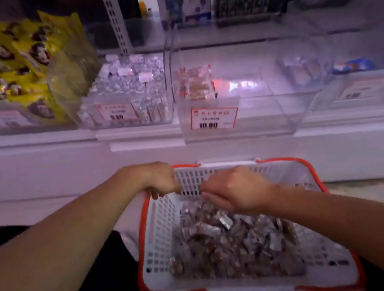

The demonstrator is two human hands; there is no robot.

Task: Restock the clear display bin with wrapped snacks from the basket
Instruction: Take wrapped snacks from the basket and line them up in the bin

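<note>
A white plastic basket with an orange rim sits low in front of me, holding a heap of wrapped snacks in silvery and reddish wrappers. My left hand grips the basket's far left rim. My right hand reaches into the basket from the right, its fingers curled down onto the top of the heap; what they hold is hidden. On the shelf above stands the clear display bin with a 10.80 price tag, nearly bare, with a few wrapped snacks at its back left.
Left of that bin stands a clear bin full of small pale wrapped sweets, tagged 9.80. Yellow snack bags fill the far left. More clear bins sit at the right. A white shelf front runs below.
</note>
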